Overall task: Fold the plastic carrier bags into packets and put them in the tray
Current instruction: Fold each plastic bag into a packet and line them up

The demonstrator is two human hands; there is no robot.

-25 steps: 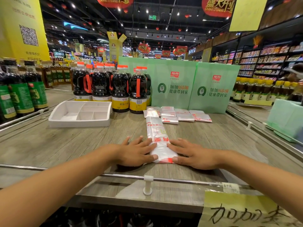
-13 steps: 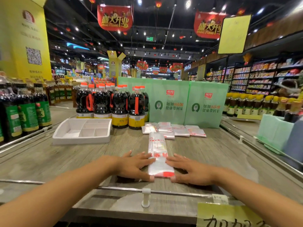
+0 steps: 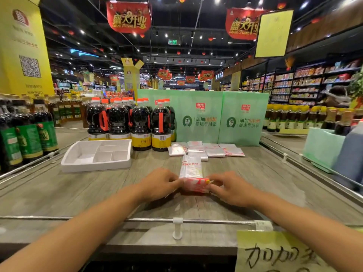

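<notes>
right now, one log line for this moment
step: end fold | bag: near end raised | left hand: pinches bag | right hand: pinches bag

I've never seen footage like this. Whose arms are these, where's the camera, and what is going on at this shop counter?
There is no machine here. A person wears one wide-angle camera on the head, so you look forward and down along their own arms. The left hand and right hand each pinch the near end of a long, flattened plastic carrier bag, apparently to fold it. The bag lies on a wooden display surface. To the left sits a white divided tray. Behind are more flat plastic bags, dark sauce bottles and green printed boxes.
</notes>
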